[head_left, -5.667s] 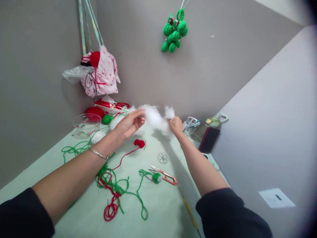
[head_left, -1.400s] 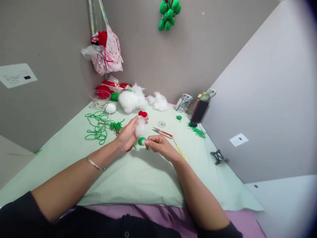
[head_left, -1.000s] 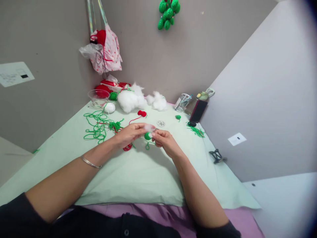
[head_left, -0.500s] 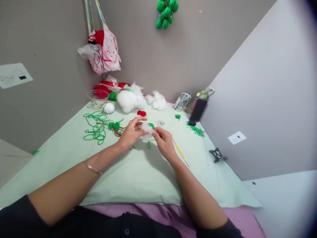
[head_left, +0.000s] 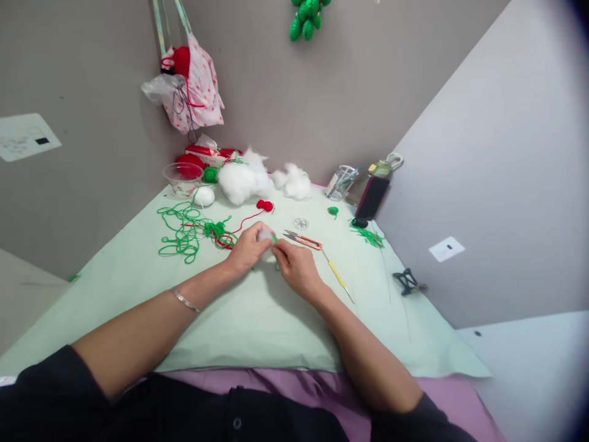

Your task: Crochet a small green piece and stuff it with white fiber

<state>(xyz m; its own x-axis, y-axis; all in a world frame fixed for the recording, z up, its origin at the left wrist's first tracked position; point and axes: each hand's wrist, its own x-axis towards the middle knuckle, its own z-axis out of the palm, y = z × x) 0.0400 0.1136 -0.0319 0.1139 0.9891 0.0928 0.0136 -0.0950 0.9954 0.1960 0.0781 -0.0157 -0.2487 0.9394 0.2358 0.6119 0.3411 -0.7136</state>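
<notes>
My left hand is closed around a tuft of white stuffing at the middle of the table. Close against it, my right hand pinches a small green crocheted piece, mostly hidden by the fingers. A bit of green yarn shows below the hands. Just beyond my right hand lie orange-handled thread snips and a yellow-handled crochet hook. A red crocheted piece rests behind the hands, with a red strand running left.
Tangled green yarn lies at left. White stuffing, a clear tub and a tissue box stand at the back. At right are a cup, a phone, green yarn ends and a black clip.
Both hands have drawn closer together and turned, covering more of the green piece and the stuffing. My right hand has shifted left and uncovered the snips. The view has tilted slightly.
</notes>
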